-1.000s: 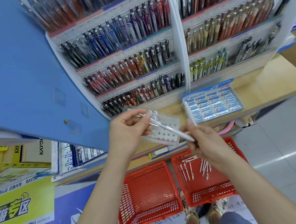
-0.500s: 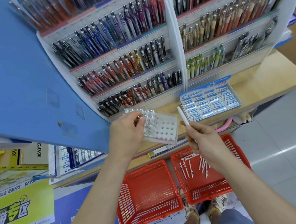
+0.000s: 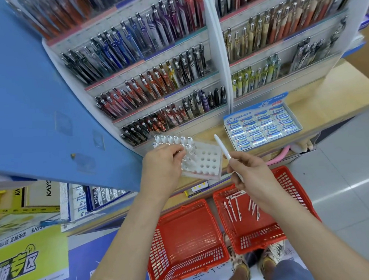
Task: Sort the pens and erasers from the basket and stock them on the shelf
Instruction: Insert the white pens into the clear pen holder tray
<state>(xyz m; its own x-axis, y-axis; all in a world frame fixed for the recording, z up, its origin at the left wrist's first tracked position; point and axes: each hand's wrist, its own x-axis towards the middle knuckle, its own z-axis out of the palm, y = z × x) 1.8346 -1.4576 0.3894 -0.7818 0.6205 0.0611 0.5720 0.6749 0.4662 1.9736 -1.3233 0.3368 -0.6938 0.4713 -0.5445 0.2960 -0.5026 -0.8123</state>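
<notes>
1. A person stands at a stationery shelf (image 3: 339, 89), seen from a head camera looking down. The step in hand appears to be stocking pens, slotting white pens one at a time into a perforated pen holder (image 3: 207, 162).
2. The right hand (image 3: 253, 174) pinches a white pen (image 3: 222, 147) near its lower half, between the thumb and curled fingers. The pen's capped end points up and away from the body.
3. The left hand (image 3: 161, 165) lies over the holder's near-left corner, palm down, with its fingers curled among the standing pens (image 3: 170, 139). Whether it pinches one pen or only steadies the block cannot be told.
4. The holder sits just left of the gripped pen and slightly beyond it. Its open holes are on the side nearest that pen.
5. Below the right wrist, on the floor, a red right basket (image 3: 300, 188) holds more loose pens (image 3: 234, 208). A second red left basket (image 3: 165, 250) stands beside it, under the left forearm.
6. Beyond the pen's tip and to its right, a full eraser box (image 3: 263, 125) rests on the shelf.
7. The next move likely calls for swinging the pen leftward, tipping it to line up with an open hole, and lowering it in while the left hand braces the holder.
8. Both forearms reach forward, bare, with the wrists slightly raised and the hands near each other.
</notes>
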